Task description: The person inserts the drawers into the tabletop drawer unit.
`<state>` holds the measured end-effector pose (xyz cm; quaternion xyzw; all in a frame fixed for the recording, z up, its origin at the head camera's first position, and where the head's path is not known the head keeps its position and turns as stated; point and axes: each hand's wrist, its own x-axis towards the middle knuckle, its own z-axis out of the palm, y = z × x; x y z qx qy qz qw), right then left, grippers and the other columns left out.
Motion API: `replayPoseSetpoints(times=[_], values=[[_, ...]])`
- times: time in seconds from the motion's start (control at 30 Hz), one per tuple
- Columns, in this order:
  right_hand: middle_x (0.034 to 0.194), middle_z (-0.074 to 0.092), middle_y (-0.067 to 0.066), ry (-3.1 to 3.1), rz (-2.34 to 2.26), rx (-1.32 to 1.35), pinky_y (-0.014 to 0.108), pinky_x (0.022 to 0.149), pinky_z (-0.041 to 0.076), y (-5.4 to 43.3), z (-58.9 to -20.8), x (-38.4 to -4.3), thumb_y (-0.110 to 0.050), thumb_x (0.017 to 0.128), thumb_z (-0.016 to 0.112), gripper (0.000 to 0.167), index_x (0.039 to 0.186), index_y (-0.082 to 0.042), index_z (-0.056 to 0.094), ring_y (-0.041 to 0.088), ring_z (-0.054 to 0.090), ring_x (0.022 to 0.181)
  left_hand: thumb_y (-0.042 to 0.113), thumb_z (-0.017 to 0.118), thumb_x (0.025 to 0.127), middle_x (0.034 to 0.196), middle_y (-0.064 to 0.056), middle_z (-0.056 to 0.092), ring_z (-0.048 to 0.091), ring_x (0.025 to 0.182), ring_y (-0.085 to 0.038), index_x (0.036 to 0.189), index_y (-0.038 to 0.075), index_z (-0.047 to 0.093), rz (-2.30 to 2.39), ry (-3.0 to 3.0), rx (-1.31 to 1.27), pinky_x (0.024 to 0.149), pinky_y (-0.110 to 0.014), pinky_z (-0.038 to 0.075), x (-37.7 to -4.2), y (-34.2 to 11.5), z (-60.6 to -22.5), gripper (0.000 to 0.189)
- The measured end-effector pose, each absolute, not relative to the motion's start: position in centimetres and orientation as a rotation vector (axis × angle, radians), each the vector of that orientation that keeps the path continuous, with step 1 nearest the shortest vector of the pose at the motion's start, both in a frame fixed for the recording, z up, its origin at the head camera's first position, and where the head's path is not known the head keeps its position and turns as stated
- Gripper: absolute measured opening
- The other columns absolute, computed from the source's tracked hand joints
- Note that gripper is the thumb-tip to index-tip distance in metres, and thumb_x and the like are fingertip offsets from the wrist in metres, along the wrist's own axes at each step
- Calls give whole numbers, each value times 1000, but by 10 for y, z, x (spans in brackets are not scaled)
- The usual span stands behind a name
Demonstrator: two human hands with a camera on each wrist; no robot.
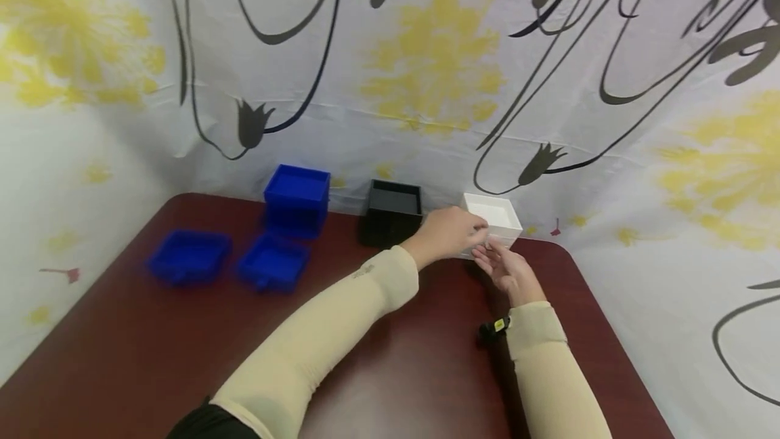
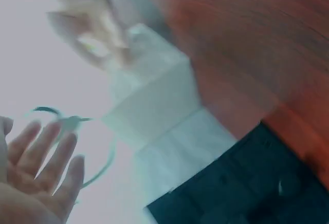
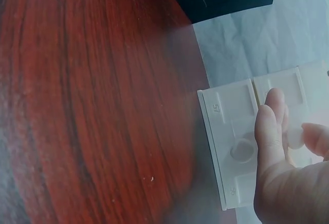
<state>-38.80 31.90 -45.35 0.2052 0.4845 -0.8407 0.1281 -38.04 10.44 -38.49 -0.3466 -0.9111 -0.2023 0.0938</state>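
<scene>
A white drawer box (image 1: 495, 215) stands at the far right of the table, its two drawer fronts facing my right wrist camera. My right hand (image 1: 508, 273) is at this front, with thumb and fingers on either side of the upper drawer's round white knob (image 3: 295, 137), pinching it. The lower drawer's knob (image 3: 242, 150) is left of the fingers in the right wrist view. My left hand (image 1: 451, 230) reaches in front of the box, close to the right hand. In the left wrist view its fingers (image 2: 61, 162) are spread and hold nothing.
A black box (image 1: 393, 212) stands left of the white one. Further left is a blue box (image 1: 297, 198), with two blue drawers (image 1: 189, 256) lying on the dark red table (image 1: 378, 371) before it. A patterned cloth (image 1: 426, 73) hangs behind the table.
</scene>
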Motion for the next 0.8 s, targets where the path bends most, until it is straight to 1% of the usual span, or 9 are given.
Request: replayPoseSetpoints(times=[0.1, 0.17, 0.23, 0.27, 0.4, 0.47, 0.57, 0.67, 0.8], values=[[84, 74, 10, 1379, -2461, 599, 32, 84, 59, 335, -451, -392, -12, 107, 50, 21, 91, -10, 64, 20, 75, 82, 39, 50, 107, 97, 13, 73, 64, 78, -5, 119, 30, 76, -630, -2715, -1092, 69, -27, 52, -368, 84, -383, 30], [85, 74, 10, 1356, -2468, 585, 32, 85, 59, 345, -450, -395, -11, 107, 50, 20, 92, -10, 62, 21, 75, 82, 40, 52, 106, 100, 15, 73, 63, 75, -3, 119, 31, 76, -680, -2755, -1062, 69, -27, 51, -365, 61, -387, 29], [85, 75, 10, 1340, -2468, 572, 32, 85, 59, 355, -448, -398, -10, 107, 50, 18, 93, -10, 61, 21, 75, 83, 40, 53, 106, 102, 17, 73, 63, 76, -1, 117, 30, 77, -751, -2805, -1013, 71, -27, 51, -364, 31, -393, 28], [85, 75, 11, 1326, -2471, 567, 32, 85, 59, 359, -447, -399, -9, 107, 50, 18, 93, -9, 60, 21, 75, 83, 39, 54, 106, 99, 16, 73, 62, 73, -2, 114, 29, 78, -810, -2833, -969, 68, -28, 51, -363, 16, -396, 27], [86, 75, 12, 1284, -2473, 562, 34, 87, 58, 376, -446, -402, -10, 107, 49, 17, 93, -8, 59, 23, 75, 84, 39, 54, 106, 87, 11, 74, 64, 70, -6, 99, 26, 77, -1002, -2958, -681, 64, -31, 52, -356, -44, -406, 27], [87, 74, 13, 1265, -2469, 564, 34, 87, 58, 384, -446, -403, -10, 108, 48, 17, 94, -8, 57, 24, 75, 84, 41, 53, 106, 82, 7, 73, 64, 66, -10, 89, 24, 75, -1004, -3033, -483, 62, -34, 51, -350, -72, -409, 32], [87, 74, 12, 1255, -2468, 566, 34, 88, 58, 392, -445, -404, -10, 108, 47, 12, 98, -10, 54, 24, 75, 83, 45, 51, 105, 76, 4, 72, 64, 66, -14, 80, 19, 71, -895, -3154, -202, 64, -37, 48, -341, -112, -413, 41], [87, 73, 12, 1242, -2485, 555, 33, 88, 58, 400, -444, -401, -11, 108, 47, 9, 100, -10, 52, 24, 75, 84, 48, 50, 105, 76, -3, 72, 65, 67, -20, 81, 11, 72, -873, -3255, -49, 64, -38, 49, -335, -138, -417, 49], [88, 73, 13, 1211, -2501, 552, 34, 86, 58, 408, -444, -396, -11, 108, 47, 9, 100, -10, 51, 25, 75, 85, 52, 51, 104, 86, -10, 73, 68, 73, -22, 101, 0, 74, -1108, -3342, -10, 66, -36, 56, -332, -154, -429, 57]])
